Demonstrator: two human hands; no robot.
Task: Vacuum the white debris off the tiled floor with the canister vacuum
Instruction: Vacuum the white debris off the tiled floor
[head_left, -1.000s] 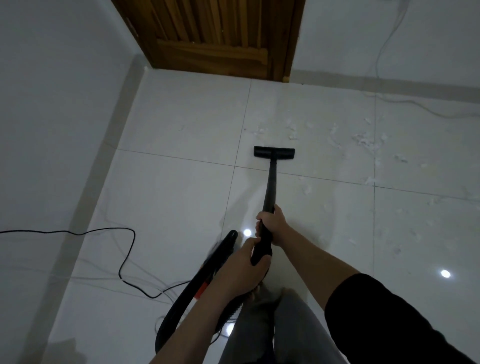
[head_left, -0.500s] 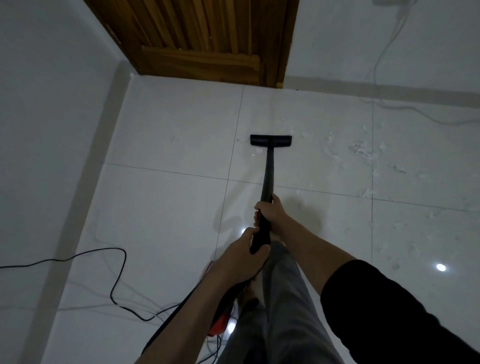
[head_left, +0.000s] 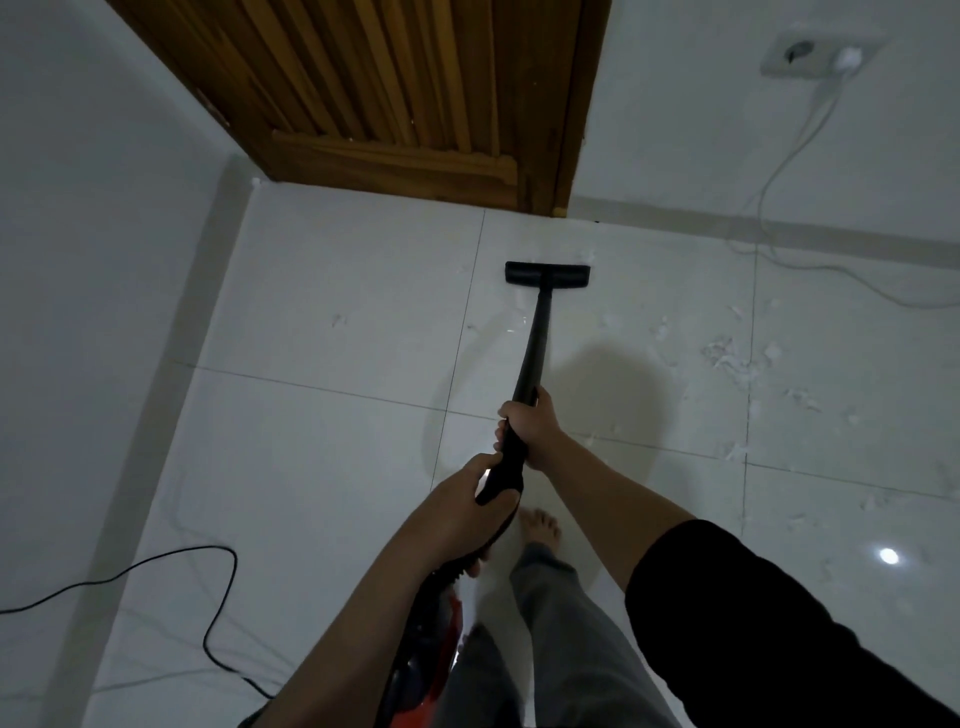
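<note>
Your fingers (head_left: 503, 434) are curled tight round the black vacuum pole (head_left: 531, 353): your right hand (head_left: 530, 428) grips higher up, and your left hand (head_left: 470, 493) holds the handle end just behind it. Far ahead of your fingers, the one black floor head (head_left: 548, 274) sits flat on the tiled floor (head_left: 322, 467), close to the wooden door (head_left: 415, 104). I think the job is only partly done. Right of your fingers, many bits of white debris (head_left: 727, 358) wait, too many to count. One red canister (head_left: 441, 654) sits below your hands, and one black cord (head_left: 156, 564) lies off to the left.

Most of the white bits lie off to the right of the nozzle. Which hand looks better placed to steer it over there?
Probably the right hand: it grips the wand farther forward, nearer the debris.
</note>
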